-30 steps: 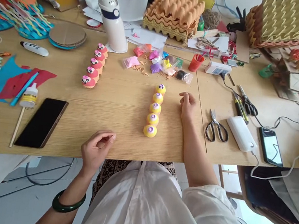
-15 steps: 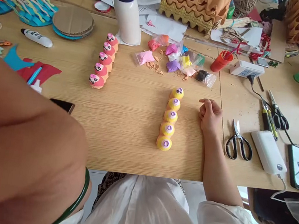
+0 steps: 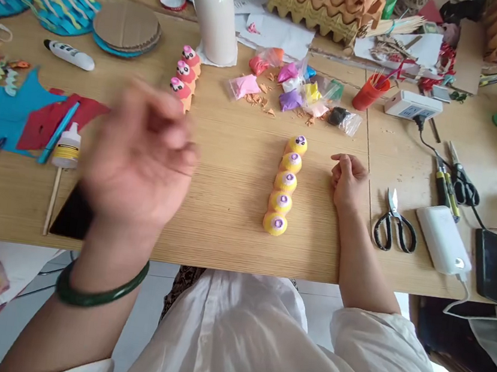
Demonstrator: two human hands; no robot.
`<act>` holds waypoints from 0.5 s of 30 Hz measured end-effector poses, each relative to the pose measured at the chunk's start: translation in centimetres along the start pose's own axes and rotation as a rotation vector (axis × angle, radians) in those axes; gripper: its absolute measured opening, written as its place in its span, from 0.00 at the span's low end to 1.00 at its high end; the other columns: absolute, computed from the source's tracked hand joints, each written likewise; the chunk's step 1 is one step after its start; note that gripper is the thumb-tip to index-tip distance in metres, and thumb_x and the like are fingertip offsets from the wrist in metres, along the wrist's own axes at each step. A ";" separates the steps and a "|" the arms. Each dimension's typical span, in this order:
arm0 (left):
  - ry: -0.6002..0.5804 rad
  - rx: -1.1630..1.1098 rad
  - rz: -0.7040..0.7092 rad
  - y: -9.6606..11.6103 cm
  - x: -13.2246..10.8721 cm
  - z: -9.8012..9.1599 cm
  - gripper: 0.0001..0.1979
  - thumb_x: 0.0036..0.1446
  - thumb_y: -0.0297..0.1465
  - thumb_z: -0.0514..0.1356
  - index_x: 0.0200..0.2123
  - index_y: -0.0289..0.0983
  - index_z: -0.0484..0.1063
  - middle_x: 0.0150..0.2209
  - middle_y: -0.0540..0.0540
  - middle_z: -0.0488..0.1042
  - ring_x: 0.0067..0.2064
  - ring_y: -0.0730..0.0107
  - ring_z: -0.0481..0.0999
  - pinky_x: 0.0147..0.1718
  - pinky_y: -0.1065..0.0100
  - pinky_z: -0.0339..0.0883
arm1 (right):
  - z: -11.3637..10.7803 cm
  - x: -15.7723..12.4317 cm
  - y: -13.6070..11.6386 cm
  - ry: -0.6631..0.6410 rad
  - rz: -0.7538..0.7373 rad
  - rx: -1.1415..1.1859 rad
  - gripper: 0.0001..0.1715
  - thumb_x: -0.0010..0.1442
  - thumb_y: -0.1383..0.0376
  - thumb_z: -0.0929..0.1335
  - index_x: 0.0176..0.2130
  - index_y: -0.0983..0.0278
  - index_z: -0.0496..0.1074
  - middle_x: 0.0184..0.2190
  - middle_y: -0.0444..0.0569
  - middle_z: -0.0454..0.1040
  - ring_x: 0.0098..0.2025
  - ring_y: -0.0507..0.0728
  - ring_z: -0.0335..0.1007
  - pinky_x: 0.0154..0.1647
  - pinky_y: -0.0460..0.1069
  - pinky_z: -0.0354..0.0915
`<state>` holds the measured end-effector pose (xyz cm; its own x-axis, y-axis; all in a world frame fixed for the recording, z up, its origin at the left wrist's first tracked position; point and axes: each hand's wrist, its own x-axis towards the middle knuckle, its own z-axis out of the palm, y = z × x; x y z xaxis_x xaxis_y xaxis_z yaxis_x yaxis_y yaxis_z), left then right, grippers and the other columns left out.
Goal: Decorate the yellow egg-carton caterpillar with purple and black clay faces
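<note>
My left hand (image 3: 143, 161), wearing a dark green bangle (image 3: 99, 297), is raised above the table, and motion smears its fingers. Partly behind it stands a pink egg-carton strip (image 3: 185, 71) with black-and-white eyes on its bumps. My right hand (image 3: 350, 177) rests on the tabletop with its fingers curled in and nothing visible in them. Left of that hand lies a yellow egg-carton strip (image 3: 286, 181), each bump topped with a white patch and a purple ring; its far bump has small black marks. Neither hand touches this strip.
Clay packets (image 3: 291, 97) and orange scraps lie behind the yellow strip. Scissors (image 3: 391, 224), a white power bank (image 3: 443, 240) and a phone (image 3: 494, 266) are to the right. A glue bottle (image 3: 67, 147) and a dark phone (image 3: 71, 215) are left. A white flask (image 3: 216, 25) stands behind.
My left arm, earlier across the left side with its hand out of sight, has swung so the hand now shows over the table. The view shifted slightly; my right hand stays put.
</note>
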<state>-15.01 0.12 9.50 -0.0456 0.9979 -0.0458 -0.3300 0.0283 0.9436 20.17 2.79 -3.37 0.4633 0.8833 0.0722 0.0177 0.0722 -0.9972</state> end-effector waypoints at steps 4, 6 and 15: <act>0.041 -0.082 -0.010 -7.3 2.9 1.7 0.21 0.45 0.44 0.81 0.33 0.40 0.78 0.33 0.54 0.80 0.32 0.80 0.76 0.33 0.73 0.74 | 0.2 -0.2 0.3 0.015 -0.053 -0.052 0.22 0.60 0.46 0.74 0.31 0.61 0.75 0.18 0.35 0.57 0.19 0.47 0.47 0.20 0.45 0.43; 0.063 -0.081 -0.037 -10.9 4.0 2.6 0.24 0.41 0.45 0.82 0.32 0.38 0.77 0.32 0.53 0.79 0.32 0.79 0.77 0.32 0.75 0.75 | 0.4 -0.6 0.4 0.040 -0.066 -0.103 0.22 0.61 0.46 0.73 0.31 0.61 0.75 0.19 0.36 0.59 0.21 0.48 0.51 0.21 0.46 0.45; -0.174 0.436 0.060 -14.7 3.5 2.7 0.18 0.45 0.45 0.78 0.31 0.37 0.84 0.32 0.46 0.83 0.33 0.69 0.81 0.38 0.67 0.78 | 2.9 -6.4 -4.3 -0.082 0.225 0.198 0.16 0.63 0.52 0.73 0.33 0.61 0.77 0.19 0.34 0.52 0.20 0.47 0.42 0.19 0.46 0.42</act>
<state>-7.76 3.40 -3.67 0.1187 0.9924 0.0331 0.0967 -0.0447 0.9943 14.57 -1.83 0.47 0.3626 0.9212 -0.1412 -0.2539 -0.0482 -0.9660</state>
